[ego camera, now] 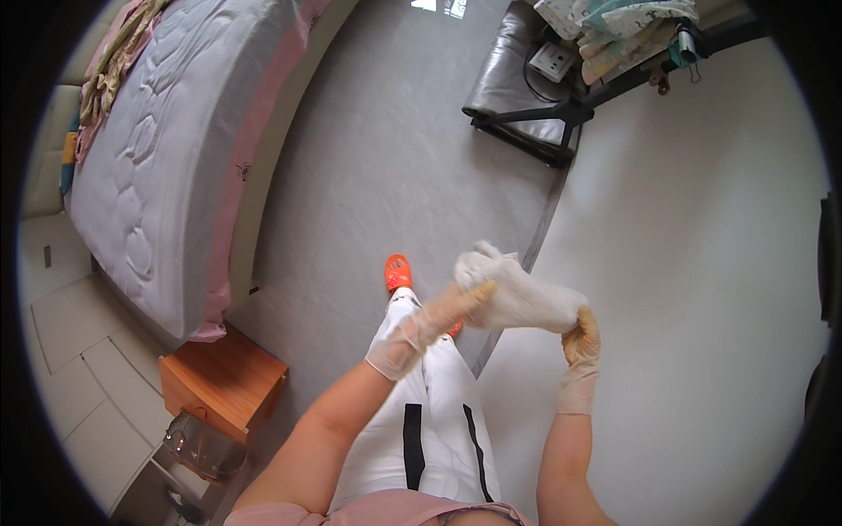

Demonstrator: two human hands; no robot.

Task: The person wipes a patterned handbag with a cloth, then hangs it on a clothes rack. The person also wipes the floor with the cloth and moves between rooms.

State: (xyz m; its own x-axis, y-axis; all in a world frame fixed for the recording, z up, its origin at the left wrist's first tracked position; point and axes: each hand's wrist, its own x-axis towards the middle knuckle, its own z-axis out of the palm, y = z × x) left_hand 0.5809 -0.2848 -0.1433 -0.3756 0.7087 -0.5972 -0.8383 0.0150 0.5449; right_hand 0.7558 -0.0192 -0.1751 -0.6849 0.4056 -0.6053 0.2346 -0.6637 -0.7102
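A folded white cloth (536, 299) is held in the air in front of me, above the floor and close to the white wall. My right hand (582, 338), in a thin pale glove, pinches its right end between thumb and fingers. At the cloth's left part is my left hand (454, 312), gloved the same way and blurred, gripping the fabric from the near side. The cloth's left end is bunched and fuzzy, and its underside is hidden.
A mattress (177, 164) in clear plastic lies on a bed at left. Near it stand a wooden nightstand (227, 375) and a dark bag (204, 447). A black metal rack (579, 112) holding fabrics (631, 33) stands upper right, beside a power strip (552, 61) and a silver roll (503, 66).
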